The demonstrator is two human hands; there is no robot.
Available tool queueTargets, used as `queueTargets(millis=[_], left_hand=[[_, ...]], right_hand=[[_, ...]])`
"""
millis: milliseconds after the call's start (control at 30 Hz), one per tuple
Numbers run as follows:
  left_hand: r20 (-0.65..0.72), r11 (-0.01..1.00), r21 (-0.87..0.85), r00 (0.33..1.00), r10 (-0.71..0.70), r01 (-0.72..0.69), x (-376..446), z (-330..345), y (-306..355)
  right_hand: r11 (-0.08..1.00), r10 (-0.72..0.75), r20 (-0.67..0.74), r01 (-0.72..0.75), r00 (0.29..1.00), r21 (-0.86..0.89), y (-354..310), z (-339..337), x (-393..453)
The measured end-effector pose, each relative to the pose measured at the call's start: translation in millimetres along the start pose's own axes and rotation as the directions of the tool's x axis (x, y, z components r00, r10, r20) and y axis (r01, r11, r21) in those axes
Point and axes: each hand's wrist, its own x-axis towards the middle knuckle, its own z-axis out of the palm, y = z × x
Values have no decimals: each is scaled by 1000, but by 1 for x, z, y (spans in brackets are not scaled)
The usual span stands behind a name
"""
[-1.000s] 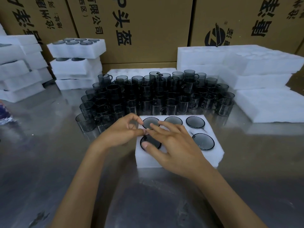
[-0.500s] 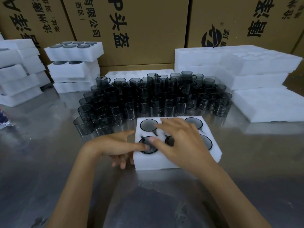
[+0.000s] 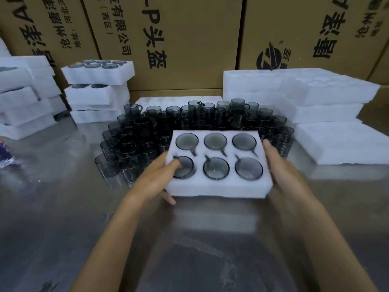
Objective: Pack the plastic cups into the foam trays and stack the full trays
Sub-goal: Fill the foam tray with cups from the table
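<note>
White foam trays [image 3: 99, 74] with cups in them sit stacked at the far left. Next we see our left hand [image 3: 155, 178] gripping the left end of the full tray [image 3: 219, 187], thumb on top over one cup, fingers curled underneath. All six holes hold dark cups [image 3: 215, 167]. The tray is lifted in front of the loose cups [image 3: 147, 127] on the shiny table [image 3: 63, 207]. Our right hand [image 3: 282, 169] presses flat on the right end. Foam is soft, so if we tip it, cups could slide out.
</note>
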Motion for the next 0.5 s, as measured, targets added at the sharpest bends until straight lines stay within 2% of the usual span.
queueTargets(millis=[67, 167, 267, 400, 500], left_hand=[[-72, 981, -189, 997, 18, -32, 1, -6, 6], [-200, 912, -399, 980, 13, -94, 4, -16, 12], [-385, 810, -539, 923, 6, -231, 9, -29, 11], [-633, 653, -633, 763, -126, -417, 31, -58, 7], [-757, 639, -597, 605, -249, -485, 52, -89, 5]], right_hand=[[990, -39, -7, 39, 999, 136, 1, 6, 10], [992, -106, -150, 114, 983, 45, 12, 18, 17], [986, -160, -177, 149, 971, -71, 31, 22, 17], [978, -192, -201, 170, 961, -119, 39, 19, 24], [983, -170, -198, 150, 965, -110, 38, 17, 30]])
